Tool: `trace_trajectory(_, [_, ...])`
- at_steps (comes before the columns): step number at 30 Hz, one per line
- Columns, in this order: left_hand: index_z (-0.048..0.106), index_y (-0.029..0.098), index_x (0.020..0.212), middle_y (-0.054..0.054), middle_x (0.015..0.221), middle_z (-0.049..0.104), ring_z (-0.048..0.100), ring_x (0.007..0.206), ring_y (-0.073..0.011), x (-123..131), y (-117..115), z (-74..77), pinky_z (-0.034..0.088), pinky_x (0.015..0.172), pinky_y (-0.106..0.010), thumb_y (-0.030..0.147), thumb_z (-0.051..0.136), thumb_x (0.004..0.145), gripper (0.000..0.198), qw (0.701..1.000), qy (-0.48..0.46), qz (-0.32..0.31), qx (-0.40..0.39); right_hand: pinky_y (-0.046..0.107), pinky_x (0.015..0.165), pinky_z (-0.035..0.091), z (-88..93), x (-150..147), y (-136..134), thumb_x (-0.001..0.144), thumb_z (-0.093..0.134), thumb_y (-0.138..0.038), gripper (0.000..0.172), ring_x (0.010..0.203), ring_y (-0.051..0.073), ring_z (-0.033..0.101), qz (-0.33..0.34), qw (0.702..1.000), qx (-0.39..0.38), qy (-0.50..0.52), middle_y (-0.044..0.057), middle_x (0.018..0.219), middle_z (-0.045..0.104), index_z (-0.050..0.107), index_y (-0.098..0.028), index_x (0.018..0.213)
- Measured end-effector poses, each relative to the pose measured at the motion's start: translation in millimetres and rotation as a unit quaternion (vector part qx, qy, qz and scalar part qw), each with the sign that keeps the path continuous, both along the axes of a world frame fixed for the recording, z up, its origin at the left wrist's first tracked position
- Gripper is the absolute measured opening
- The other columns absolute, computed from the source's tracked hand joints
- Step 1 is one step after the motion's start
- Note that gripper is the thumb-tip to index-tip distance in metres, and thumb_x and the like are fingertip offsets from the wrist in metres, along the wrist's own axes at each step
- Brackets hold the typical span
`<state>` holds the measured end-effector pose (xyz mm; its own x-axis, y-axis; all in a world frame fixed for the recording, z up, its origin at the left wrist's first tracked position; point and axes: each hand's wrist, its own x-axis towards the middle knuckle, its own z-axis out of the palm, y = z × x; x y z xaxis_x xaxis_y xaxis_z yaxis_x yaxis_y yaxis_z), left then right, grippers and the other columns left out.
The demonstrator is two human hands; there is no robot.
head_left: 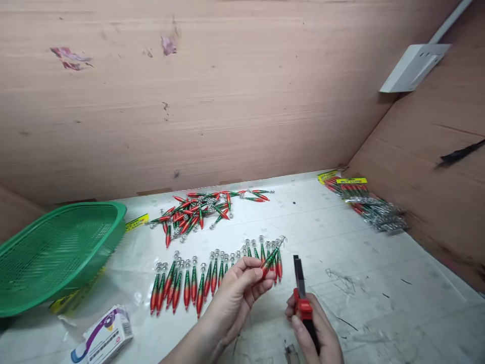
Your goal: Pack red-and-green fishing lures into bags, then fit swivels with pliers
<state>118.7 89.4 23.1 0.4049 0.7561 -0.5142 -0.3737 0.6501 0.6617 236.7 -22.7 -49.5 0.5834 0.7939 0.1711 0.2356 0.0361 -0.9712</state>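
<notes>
My left hand [239, 292] pinches a red and green fishing lure [270, 261] by its body, at the right end of a row of several such lures [197, 281] laid side by side on the white table. My right hand [317, 331] is wrapped round the red handle of a small pair of pliers [300, 283], whose dark jaws point up and away, a little right of the held lure. A loose heap of the same lures [197, 208] lies farther back near the wall.
A green mesh basket [56, 253] stands at the left. A small white and purple box [104, 337] lies near the front left. Packed lures with yellow labels [359, 199] are piled at the back right by the wooden side wall. Wood panels enclose the table.
</notes>
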Motion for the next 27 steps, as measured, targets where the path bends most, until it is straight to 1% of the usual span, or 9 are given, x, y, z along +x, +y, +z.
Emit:
trace_trajectory(1, [0.064,0.014,0.086,-0.004,0.075,0.072,0.071,0.074,-0.0138,1,-5,0.7,0.058,0.074,-0.022,0.02,0.089,0.058,0.038,0.999,-0.035,0.005,-0.027,0.029,0.068,0.051,-1.0,-1,-1,0.092,0.056,-0.048,0.027,0.08,0.022,0.064,0.005,1.0,-0.001,-0.008,0.006,0.091,0.066,0.068,-0.024,0.099])
trace_trajectory(4, [0.066,0.013,0.087,-0.002,0.075,0.071,0.071,0.072,-0.0135,3,-12,2.9,0.057,0.071,-0.022,0.023,0.094,0.055,0.044,0.998,-0.058,-0.014,-0.018,0.028,0.065,0.051,-2.7,-1,-2,0.093,0.054,-0.049,0.029,0.08,0.022,0.065,0.015,0.999,0.003,-0.032,0.005,0.094,0.068,0.067,-0.025,0.102])
trace_trajectory(7, [0.065,0.013,0.088,-0.003,0.074,0.072,0.071,0.071,-0.0139,3,-14,1.9,0.055,0.072,-0.023,0.026,0.094,0.057,0.045,0.998,-0.053,-0.042,0.011,0.027,0.066,0.051,-0.2,-1,-2,0.093,0.054,-0.048,0.028,0.08,0.021,0.065,0.02,0.999,0.016,-0.048,0.005,0.092,0.067,0.067,-0.025,0.103])
trace_trajectory(10, [0.064,0.014,0.091,-0.003,0.07,0.072,0.069,0.067,-0.0123,4,-15,-0.6,0.053,0.071,-0.023,0.029,0.093,0.06,0.044,0.995,-0.032,-0.074,0.052,0.027,0.067,0.051,4.3,-1,-1,0.093,0.055,-0.044,0.024,0.08,0.021,0.064,0.032,0.998,0.021,-0.055,0.004,0.089,0.065,0.067,-0.024,0.1])
trace_trajectory(13, [0.066,0.014,0.089,0.0,0.069,0.069,0.068,0.064,-0.0117,4,-16,-1.4,0.051,0.067,-0.023,0.034,0.093,0.059,0.044,0.995,-0.004,-0.071,0.075,0.026,0.068,0.051,7.1,-2,-1,0.094,0.054,-0.042,0.023,0.079,0.02,0.063,0.044,0.997,0.022,-0.055,0.005,0.091,0.064,0.066,-0.023,0.099])
trace_trajectory(15, [0.067,0.014,0.088,0.0,0.072,0.068,0.068,0.064,-0.0123,5,-16,-1.1,0.051,0.066,-0.024,0.039,0.092,0.058,0.047,0.996,-0.002,-0.057,0.065,0.027,0.07,0.051,8.0,-2,-1,0.094,0.053,-0.041,0.022,0.082,0.02,0.062,0.051,0.997,0.023,-0.054,0.006,0.094,0.063,0.065,-0.023,0.097])
trace_trajectory(18, [0.067,0.013,0.09,-0.003,0.075,0.071,0.067,0.063,-0.0123,4,-17,-0.5,0.051,0.066,-0.025,0.043,0.091,0.059,0.049,0.998,-0.021,-0.057,0.03,0.028,0.074,0.051,9.0,-2,0,0.094,0.053,-0.04,0.021,0.087,0.021,0.062,0.06,0.996,0.024,-0.054,0.007,0.096,0.063,0.064,-0.023,0.093])
trace_trajectory(23, [0.068,0.013,0.088,-0.005,0.074,0.073,0.065,0.062,-0.0109,2,-21,1.8,0.049,0.069,-0.024,0.041,0.093,0.058,0.048,0.997,-0.058,-0.053,-0.008,0.03,0.077,0.052,8.5,-2,0,0.095,0.052,-0.041,0.023,0.09,0.023,0.064,0.061,0.996,0.035,-0.057,0.007,0.096,0.063,0.066,-0.023,0.09])
trace_trajectory(27, [0.068,0.013,0.089,-0.005,0.074,0.073,0.063,0.063,-0.0106,0,-24,4.5,0.048,0.069,-0.023,0.04,0.092,0.059,0.047,0.996,-0.071,-0.046,-0.024,0.03,0.075,0.052,3.8,-2,-2,0.094,0.054,-0.04,0.021,0.089,0.022,0.063,0.055,0.997,0.021,-0.046,0.007,0.099,0.063,0.065,-0.023,0.091])
